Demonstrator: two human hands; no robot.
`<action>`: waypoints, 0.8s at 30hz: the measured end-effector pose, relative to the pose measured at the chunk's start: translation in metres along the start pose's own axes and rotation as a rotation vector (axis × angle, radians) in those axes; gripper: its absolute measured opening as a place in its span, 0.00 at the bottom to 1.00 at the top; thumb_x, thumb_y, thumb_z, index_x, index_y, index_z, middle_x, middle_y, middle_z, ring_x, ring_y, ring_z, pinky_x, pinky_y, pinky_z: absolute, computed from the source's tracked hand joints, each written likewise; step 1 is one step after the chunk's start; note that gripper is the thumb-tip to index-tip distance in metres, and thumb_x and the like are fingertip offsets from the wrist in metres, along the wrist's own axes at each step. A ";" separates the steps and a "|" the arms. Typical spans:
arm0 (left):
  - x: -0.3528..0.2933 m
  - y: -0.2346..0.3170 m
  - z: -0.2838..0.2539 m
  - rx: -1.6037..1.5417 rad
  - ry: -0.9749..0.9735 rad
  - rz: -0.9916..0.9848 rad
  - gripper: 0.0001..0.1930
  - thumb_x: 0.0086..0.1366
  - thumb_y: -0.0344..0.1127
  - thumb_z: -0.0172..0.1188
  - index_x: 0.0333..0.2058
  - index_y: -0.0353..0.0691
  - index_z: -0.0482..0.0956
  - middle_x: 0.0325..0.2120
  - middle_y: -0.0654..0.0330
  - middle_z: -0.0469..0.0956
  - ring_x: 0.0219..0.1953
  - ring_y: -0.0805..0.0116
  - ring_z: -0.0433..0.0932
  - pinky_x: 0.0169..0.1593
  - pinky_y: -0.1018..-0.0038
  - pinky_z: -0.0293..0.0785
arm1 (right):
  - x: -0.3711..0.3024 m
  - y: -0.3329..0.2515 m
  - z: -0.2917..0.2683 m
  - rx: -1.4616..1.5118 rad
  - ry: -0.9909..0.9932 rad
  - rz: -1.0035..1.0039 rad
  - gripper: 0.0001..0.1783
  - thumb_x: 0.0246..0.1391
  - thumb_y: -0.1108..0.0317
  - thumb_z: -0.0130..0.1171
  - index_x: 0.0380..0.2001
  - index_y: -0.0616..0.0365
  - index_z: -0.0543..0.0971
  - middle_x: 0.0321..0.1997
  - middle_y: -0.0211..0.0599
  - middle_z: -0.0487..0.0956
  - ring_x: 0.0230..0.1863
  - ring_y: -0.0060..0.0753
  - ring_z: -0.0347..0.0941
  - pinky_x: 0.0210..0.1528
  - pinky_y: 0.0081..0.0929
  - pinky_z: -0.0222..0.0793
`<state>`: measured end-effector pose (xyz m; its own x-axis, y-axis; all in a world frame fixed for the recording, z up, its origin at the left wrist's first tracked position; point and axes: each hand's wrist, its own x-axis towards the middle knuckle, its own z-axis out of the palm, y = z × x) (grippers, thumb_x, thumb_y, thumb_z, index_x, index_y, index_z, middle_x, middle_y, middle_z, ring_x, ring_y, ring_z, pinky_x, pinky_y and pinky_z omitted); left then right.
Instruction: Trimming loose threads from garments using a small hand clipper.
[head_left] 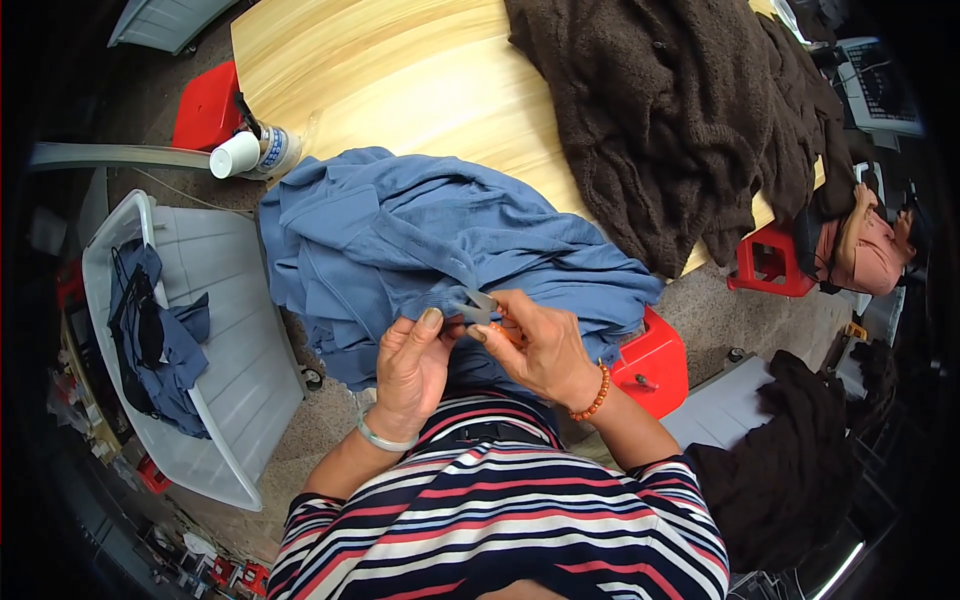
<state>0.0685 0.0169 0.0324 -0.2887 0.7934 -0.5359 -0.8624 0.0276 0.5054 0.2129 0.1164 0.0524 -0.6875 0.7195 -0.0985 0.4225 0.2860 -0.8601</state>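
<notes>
A blue garment [420, 240] lies heaped at the near edge of a light wooden table [400, 80] and hangs down onto my lap. My left hand [410, 365] pinches a fold of its fabric between thumb and fingers. My right hand [535, 345], with an orange bead bracelet on the wrist, holds small grey thread snips [478, 305] with an orange handle against that same fold. A pale bangle circles my left wrist.
A dark brown knitted garment [680, 110] covers the table's right side. A white bin [225, 340] at my left holds blue cloth. A white cup [235, 155] and bottle stand at the table's left edge. Red stools [655, 360] stand around. Another person [865, 245] sits far right.
</notes>
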 end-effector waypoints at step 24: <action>0.002 -0.010 -0.011 0.117 -0.076 0.101 0.05 0.67 0.30 0.59 0.38 0.39 0.83 0.39 0.60 0.82 0.42 0.72 0.78 0.51 0.72 0.72 | 0.006 0.010 0.009 0.275 0.042 0.204 0.14 0.56 0.63 0.67 0.33 0.64 0.77 0.18 0.21 0.70 0.21 0.08 0.57 0.21 0.14 0.52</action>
<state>0.0726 0.0113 0.0191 -0.3357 0.8393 -0.4277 -0.7747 0.0123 0.6322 0.2081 0.1181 0.0389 -0.5778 0.7716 -0.2661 0.3699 -0.0431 -0.9281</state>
